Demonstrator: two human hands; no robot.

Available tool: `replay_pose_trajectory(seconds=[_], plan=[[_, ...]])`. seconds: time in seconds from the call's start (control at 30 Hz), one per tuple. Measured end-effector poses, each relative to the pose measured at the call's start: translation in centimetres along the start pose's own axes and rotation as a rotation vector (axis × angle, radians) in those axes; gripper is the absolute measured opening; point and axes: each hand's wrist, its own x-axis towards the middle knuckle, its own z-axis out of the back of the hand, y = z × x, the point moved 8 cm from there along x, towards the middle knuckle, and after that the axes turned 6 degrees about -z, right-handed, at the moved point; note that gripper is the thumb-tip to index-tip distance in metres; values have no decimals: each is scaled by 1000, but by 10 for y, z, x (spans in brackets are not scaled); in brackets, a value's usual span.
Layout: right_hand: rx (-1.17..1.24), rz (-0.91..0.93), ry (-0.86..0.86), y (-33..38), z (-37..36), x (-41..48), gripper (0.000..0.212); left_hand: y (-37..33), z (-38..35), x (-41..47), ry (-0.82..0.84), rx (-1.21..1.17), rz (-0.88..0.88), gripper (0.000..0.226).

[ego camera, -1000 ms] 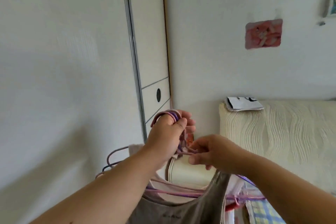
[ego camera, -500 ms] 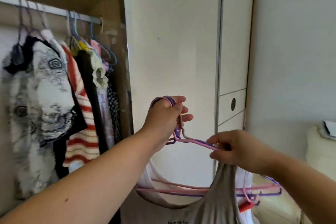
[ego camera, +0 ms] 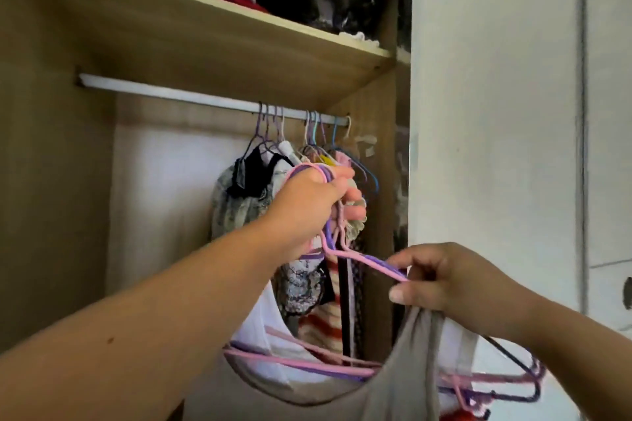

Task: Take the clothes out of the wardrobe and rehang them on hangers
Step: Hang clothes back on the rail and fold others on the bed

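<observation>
My left hand [ego camera: 314, 202] grips the hooks of a bunch of pink and purple hangers [ego camera: 362, 258], raised in front of the open wardrobe. My right hand [ego camera: 441, 280] pinches the strap of a grey tank top [ego camera: 403, 383] against the sloping arm of one hanger. The grey top and a white garment [ego camera: 260, 325] hang from this bunch below my hands. Behind them, several clothes [ego camera: 239, 202] hang on hangers at the right end of the white rail [ego camera: 178, 94].
A wooden shelf [ego camera: 219, 27] above the rail carries folded red, white and black textiles. The left stretch of the rail is bare. A white sliding door [ego camera: 492, 133] stands to the right of the opening.
The view has swung left and up from the wall and bed to the wardrobe's rail and shelf. Both hands keep their hold and have lifted the hanger bunch toward the rail.
</observation>
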Motion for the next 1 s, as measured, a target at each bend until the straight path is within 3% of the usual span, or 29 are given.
replay_pose_trajectory(seconds=[0.17, 0.3, 0.4, 0.57, 0.73, 0.9, 1.0], plan=[[-58, 46, -169, 43, -11, 64, 18, -19, 70, 49, 10, 251, -38, 18], [-9, -15, -207, 72, -20, 121, 30, -20, 125, 99, -44, 460, -62, 21], [82, -49, -265, 93, -20, 170, 27, -26, 164, 135, -141, 401, -148, 16], [149, -31, -302, 131, -15, 239, 28, -38, 204, 186, -161, 244, -269, 18], [161, -39, -287, 146, -21, 307, 31, -49, 248, 244, -274, 801, -361, 13], [115, -67, -300, 152, -31, 369, 30, -28, 279, 293, -162, 982, -312, 21], [136, -75, -318, 150, -43, 395, 33, -21, 308, 309, -291, 1289, -285, 7]])
